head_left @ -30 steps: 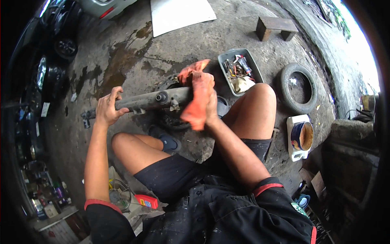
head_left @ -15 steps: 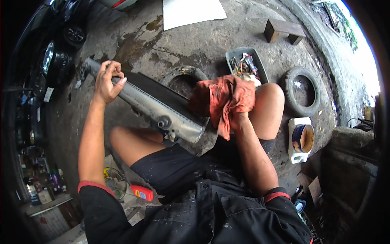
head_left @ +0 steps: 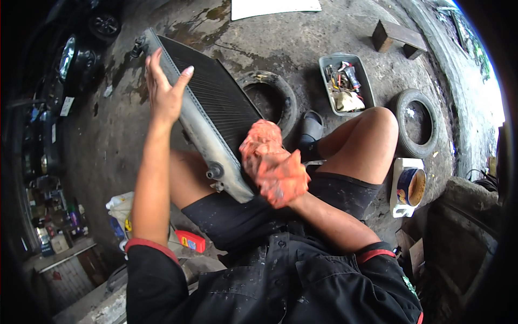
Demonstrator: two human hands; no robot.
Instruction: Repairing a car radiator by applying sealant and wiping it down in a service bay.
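A car radiator with a dark finned core and a long grey end tank stands tilted over my lap. My left hand holds it along the upper tank, with the thumb hooked over the edge and the fingers stretched up the outer side. A round outlet sticks out near the tank's lower end. My right hand is wrapped in a crumpled orange-red rag, which hides its fingers. The rag lies against the core's near lower corner, beside the tank.
A grey bin of tools and tubes stands ahead. Tyres lie on the concrete, one behind the radiator, another at right. Nearby are a small bench, a cut white jug with a tin and a red bottle.
The radiator has swung steeper, its far end rising and its core turning into view. My left hand has opened out along the tank. My right hand has brought the rag leftward onto the radiator.
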